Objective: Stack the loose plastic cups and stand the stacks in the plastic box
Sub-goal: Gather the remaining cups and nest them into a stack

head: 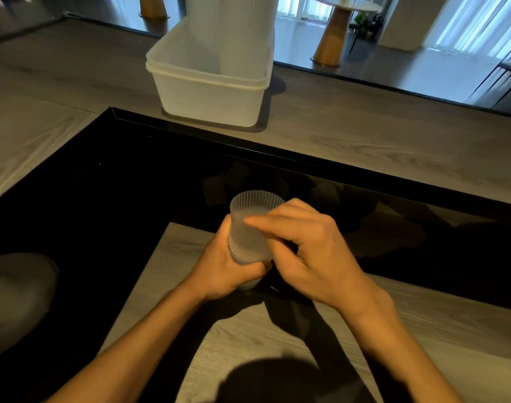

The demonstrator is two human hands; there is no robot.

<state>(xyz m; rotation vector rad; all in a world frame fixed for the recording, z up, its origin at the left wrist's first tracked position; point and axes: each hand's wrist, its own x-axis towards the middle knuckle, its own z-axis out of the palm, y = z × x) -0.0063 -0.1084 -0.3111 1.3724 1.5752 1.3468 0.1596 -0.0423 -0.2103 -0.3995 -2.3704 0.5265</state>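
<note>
A short stack of frosted, ribbed plastic cups [253,225] stands in front of me over the near wooden surface. My left hand [222,266] grips the lower part of the stack from the left. My right hand [303,251] holds the top cup from the right, with fingers curled across its side. The translucent white plastic box [207,94] sits on the far wooden counter. A tall stack of ribbed cups [237,33] stands upright inside the box, at its back right.
A wide black glossy surface [103,199] lies between me and the box. A dark rounded object [16,298] sits at the left edge. Beyond the counter's far edge are a round table with a gold base [332,39] and bright windows.
</note>
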